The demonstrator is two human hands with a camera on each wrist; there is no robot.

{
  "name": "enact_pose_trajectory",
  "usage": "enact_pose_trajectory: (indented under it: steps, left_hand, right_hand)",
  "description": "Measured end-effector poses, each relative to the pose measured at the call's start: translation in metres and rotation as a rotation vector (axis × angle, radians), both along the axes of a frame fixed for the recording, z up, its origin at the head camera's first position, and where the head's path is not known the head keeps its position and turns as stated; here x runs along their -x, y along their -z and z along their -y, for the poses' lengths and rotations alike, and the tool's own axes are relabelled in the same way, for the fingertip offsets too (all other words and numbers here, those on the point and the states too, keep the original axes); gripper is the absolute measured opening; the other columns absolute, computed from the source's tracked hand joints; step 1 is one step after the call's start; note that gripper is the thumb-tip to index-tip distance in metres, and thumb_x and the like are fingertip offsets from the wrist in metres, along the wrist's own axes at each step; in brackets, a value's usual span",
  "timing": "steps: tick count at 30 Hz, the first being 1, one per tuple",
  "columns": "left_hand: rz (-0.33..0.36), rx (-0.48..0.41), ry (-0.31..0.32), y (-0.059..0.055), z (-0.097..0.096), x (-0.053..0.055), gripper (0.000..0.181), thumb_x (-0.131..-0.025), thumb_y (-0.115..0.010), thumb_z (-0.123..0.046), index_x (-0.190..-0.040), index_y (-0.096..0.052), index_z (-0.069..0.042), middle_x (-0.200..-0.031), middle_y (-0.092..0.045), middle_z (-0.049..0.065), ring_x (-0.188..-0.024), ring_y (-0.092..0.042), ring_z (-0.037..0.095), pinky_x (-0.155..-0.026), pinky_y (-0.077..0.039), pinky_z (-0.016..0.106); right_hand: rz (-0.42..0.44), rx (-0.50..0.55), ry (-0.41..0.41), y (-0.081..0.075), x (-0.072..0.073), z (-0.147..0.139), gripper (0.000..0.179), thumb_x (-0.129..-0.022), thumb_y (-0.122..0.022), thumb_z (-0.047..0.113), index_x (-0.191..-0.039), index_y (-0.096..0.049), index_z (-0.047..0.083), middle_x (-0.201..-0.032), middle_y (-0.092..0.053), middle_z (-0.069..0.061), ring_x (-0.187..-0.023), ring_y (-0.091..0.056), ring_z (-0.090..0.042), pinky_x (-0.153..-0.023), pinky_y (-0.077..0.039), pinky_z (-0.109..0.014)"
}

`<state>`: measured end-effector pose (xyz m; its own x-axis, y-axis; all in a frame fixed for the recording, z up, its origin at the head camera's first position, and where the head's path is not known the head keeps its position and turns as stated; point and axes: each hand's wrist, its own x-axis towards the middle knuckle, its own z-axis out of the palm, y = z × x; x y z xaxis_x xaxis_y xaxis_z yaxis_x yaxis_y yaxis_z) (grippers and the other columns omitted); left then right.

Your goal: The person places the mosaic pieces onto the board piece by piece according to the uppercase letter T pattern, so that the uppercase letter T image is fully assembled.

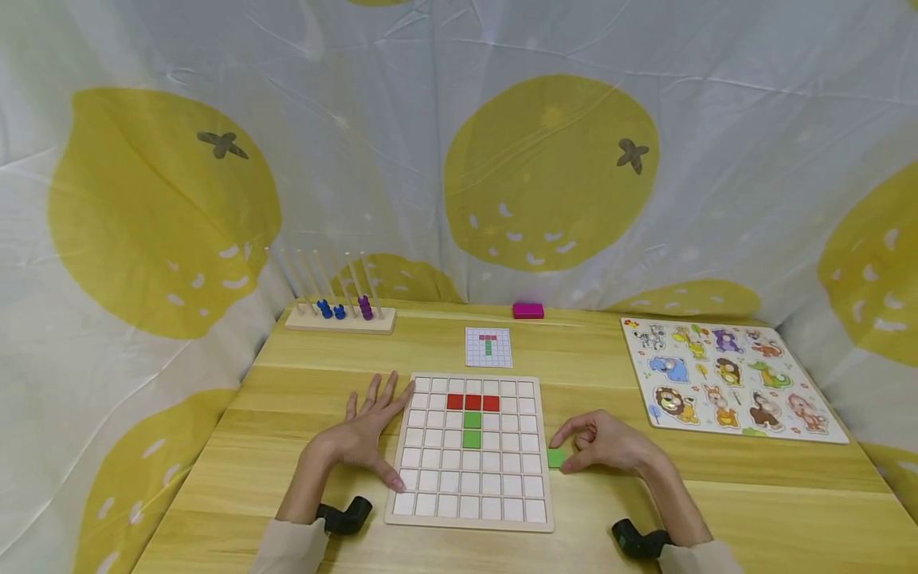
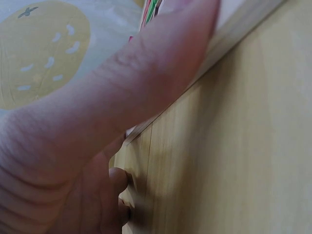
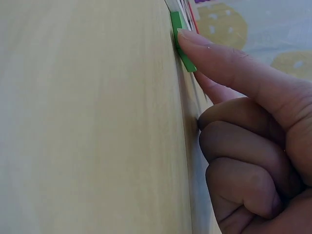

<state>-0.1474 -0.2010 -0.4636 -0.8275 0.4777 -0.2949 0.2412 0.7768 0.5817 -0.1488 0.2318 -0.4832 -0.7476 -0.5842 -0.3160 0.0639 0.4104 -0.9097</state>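
Note:
A wooden grid board (image 1: 469, 523) lies flat on the table, mostly white squares, with a row of red tiles (image 1: 473, 402) and two green tiles (image 1: 472, 429) below its middle. Along the board's left edge my left hand (image 1: 364, 430) is spread, thumb and index fingertip touching the rim. In the left wrist view the thumb (image 2: 122, 83) crosses in front of the board's side. Just beyond the board's right edge, my right hand (image 1: 610, 442) pinches a loose green square tile (image 1: 555, 458) between thumb and index finger, the other fingers curled in.
Behind the board lies a pattern card (image 1: 489, 360) with a red and green T shape. A peg stand (image 1: 340, 321) with blue and purple pieces is at back left, a pink block (image 1: 528, 311) at the back. An animal puzzle board (image 1: 735, 383) lies to the right.

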Motion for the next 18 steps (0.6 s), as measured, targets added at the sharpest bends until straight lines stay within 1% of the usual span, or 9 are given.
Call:
enact_pose_trajectory:
  steps: [3,10,15,18]
  left_hand:
    - [0.0,-0.002,0.001,-0.0003,-0.0001,0.0002,0.15,-0.055,-0.101,-0.045,-0.167,-0.007,-0.011,-0.171,0.016,0.025,-0.156,0.021,0.051,-0.119,0.014,0.077]
    - [-0.004,-0.003,0.001,0.0003,0.0002,0.0008,0.15,-0.055,-0.101,-0.046,-0.167,-0.007,-0.012,-0.171,0.015,0.025,-0.156,0.021,0.051,-0.119,0.014,0.077]
    - [-0.004,0.0,-0.001,0.0011,0.0004,0.0009,0.15,-0.055,-0.101,-0.046,-0.167,-0.007,-0.013,-0.171,0.015,0.025,-0.156,0.021,0.051,-0.119,0.015,0.076]
    - [-0.005,0.001,0.0,0.0011,0.0002,0.0006,0.15,-0.055,-0.101,-0.046,-0.167,-0.007,-0.013,-0.171,0.015,0.025,-0.156,0.021,0.051,-0.119,0.015,0.076]
  right_hand:
    - [-0.008,-0.003,-0.002,-0.0012,0.0002,-0.0014,0.035,-0.082,-0.084,0.005,-0.114,-0.072,-0.005,-0.059,-0.04,0.008,-0.052,-0.033,-0.002,-0.052,-0.031,-0.015]
    - [-0.011,-0.009,-0.002,-0.0036,0.0006,-0.0041,0.038,-0.08,-0.084,0.002,-0.115,-0.07,-0.006,-0.06,-0.038,0.007,-0.054,-0.032,-0.004,-0.054,-0.032,-0.017]
    - [-0.057,-0.048,0.014,-0.0035,0.0002,-0.0036,0.034,-0.081,-0.085,0.005,-0.111,-0.071,-0.003,-0.06,-0.038,0.006,-0.054,-0.032,-0.005,-0.054,-0.032,-0.018]
    - [-0.069,-0.06,0.021,-0.0036,0.0,-0.0034,0.034,-0.08,-0.086,0.006,-0.11,-0.072,-0.002,-0.061,-0.038,0.005,-0.054,-0.032,-0.005,-0.055,-0.033,-0.019]
